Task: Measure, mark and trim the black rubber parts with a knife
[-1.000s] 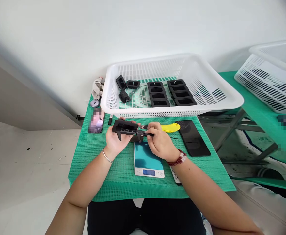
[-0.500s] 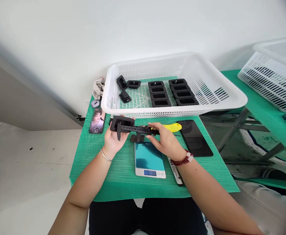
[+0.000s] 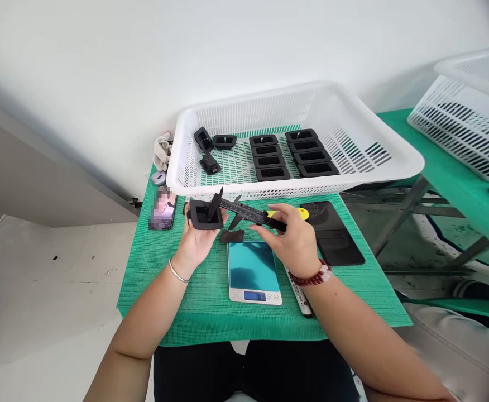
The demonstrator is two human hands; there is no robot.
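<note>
My left hand (image 3: 198, 237) holds a black rectangular plastic part (image 3: 205, 215) with its hollow side facing me, above the green mat. My right hand (image 3: 297, 240) grips a black caliper (image 3: 248, 213) by its beam. The caliper's fixed jaw sits in or against the part's opening, and the slider jaw is spread wide to the right. A small dark piece (image 3: 231, 236) lies on the mat just below the caliper. A digital scale (image 3: 253, 272) with a teal platform sits below both hands.
A white slotted basket (image 3: 378, 162) behind the hands holds several black parts (image 3: 288, 155) in rows. On the green mat (image 3: 211, 304) lie a phone (image 3: 163, 207), a dark phone (image 3: 336, 231), a yellow knife (image 3: 301, 213) and a marker (image 3: 298, 293). A second basket (image 3: 466, 120) stands at right.
The left hand turned the part so its hollow faces me. The caliper swung from lying across the part to angled, its jaws opened wider, and the right hand slid right along the beam.
</note>
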